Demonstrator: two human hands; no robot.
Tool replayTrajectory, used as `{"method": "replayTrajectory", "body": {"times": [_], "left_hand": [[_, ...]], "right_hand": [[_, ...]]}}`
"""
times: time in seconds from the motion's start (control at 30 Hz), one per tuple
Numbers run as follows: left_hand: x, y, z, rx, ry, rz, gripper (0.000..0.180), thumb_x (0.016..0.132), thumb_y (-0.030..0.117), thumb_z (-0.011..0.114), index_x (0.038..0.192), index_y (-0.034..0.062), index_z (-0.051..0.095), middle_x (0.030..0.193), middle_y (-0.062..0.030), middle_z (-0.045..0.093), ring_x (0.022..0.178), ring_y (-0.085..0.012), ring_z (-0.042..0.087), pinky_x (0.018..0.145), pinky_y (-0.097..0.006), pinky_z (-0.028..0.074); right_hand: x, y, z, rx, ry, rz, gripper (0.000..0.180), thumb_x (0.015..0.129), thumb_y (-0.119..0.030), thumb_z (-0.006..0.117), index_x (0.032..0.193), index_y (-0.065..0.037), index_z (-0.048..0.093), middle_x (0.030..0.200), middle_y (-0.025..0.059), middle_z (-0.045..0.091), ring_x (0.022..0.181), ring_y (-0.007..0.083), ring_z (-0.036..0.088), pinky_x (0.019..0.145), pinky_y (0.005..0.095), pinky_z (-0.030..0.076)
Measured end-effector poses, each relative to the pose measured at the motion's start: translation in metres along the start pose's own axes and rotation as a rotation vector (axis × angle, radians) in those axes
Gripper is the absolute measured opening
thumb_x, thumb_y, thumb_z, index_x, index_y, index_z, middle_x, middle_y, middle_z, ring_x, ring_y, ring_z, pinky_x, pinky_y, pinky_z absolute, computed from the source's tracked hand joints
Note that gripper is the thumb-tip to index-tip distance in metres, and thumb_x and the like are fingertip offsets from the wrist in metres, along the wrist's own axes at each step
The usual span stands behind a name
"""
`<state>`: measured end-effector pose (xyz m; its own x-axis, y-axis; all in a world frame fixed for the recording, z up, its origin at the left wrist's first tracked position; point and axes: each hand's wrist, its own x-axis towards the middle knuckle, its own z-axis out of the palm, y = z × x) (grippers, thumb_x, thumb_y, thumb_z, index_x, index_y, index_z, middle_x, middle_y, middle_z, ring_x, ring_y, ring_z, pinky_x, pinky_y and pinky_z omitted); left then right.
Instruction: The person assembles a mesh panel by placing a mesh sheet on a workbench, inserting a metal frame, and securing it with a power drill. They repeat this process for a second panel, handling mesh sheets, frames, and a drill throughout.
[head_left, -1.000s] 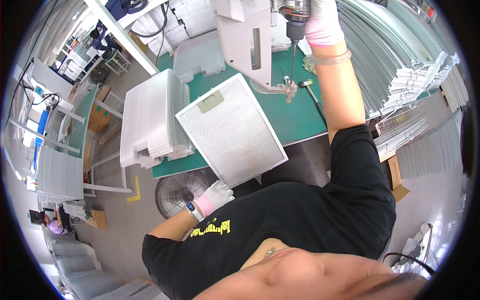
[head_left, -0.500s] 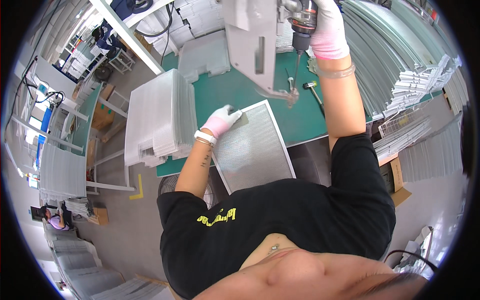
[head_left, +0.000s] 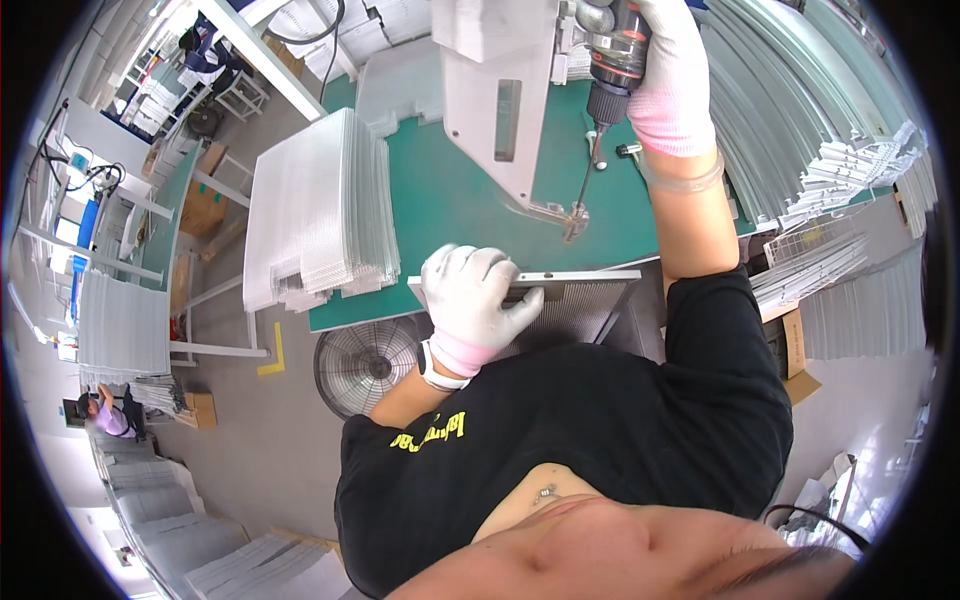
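My left hand point(head_left: 472, 302), in a white and pink glove, is closed over the top edge of a framed mesh panel point(head_left: 578, 318). The panel stands tilted up against my body, its narrow white frame edge facing upward at the table's front edge. My gloved right hand point(head_left: 682, 92) is wrapped round a power screwdriver point(head_left: 616, 68), held high at the far right of the panel. The tool's long thin bit points down to the small tip of a light grey machine arm point(head_left: 490, 110). Between bit tip and panel edge there is a gap.
A green-topped table point(head_left: 440, 190) carries a stack of white mesh sheets point(head_left: 310, 215) on the left and a mallet point(head_left: 630, 152) behind the bit. Tall stacks of panels point(head_left: 790, 110) stand at right. A floor fan point(head_left: 365, 368) sits below left. Two other people are farther off at left.
The panel has gone from lying flat to tilted up, edge on top. My left hand has shifted nearer my body and right, gripping its edge. The screwdriver and right hand have come slightly nearer.
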<state>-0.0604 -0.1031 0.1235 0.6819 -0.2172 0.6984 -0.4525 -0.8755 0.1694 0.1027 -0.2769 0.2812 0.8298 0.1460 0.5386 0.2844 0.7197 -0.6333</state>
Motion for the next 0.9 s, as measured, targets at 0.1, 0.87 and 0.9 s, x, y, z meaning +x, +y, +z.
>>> {"method": "replayTrajectory", "body": {"times": [0.1,0.87,0.9], "left_hand": [[-0.005,0.005,-0.002,0.043,0.000,-0.020,0.030,0.061,0.033,0.080,0.074,0.0131,0.062,0.074,-0.0030,0.057,0.072,-0.0263,0.057,0.071,-0.042,0.043],[-0.021,0.009,0.006,-0.157,-0.086,-0.010,0.028,0.065,0.027,0.080,0.088,0.0140,0.071,0.073,0.0007,0.059,0.064,-0.0203,0.057,0.056,-0.036,0.042],[-0.025,0.009,0.013,-0.207,-0.016,0.004,0.026,0.064,0.026,0.080,0.084,0.0121,0.070,0.069,0.0006,0.057,0.061,-0.0207,0.055,0.053,-0.035,0.040]], "right_hand": [[-0.012,0.012,-0.001,0.074,-0.067,0.014,0.012,0.096,-0.019,0.060,0.102,-0.011,0.054,0.079,0.0032,0.059,0.064,0.0122,0.056,0.058,0.0230,0.045],[-0.069,0.041,0.013,-0.008,-0.387,0.243,0.041,0.093,-0.030,0.060,0.120,-0.001,0.051,0.077,0.0053,0.059,0.058,0.0101,0.054,0.051,0.0228,0.042],[-0.074,0.046,0.015,0.093,-0.398,0.241,0.047,0.093,-0.026,0.060,0.129,-0.001,0.045,0.074,0.0052,0.057,0.057,0.0105,0.052,0.051,0.0235,0.041]]}}
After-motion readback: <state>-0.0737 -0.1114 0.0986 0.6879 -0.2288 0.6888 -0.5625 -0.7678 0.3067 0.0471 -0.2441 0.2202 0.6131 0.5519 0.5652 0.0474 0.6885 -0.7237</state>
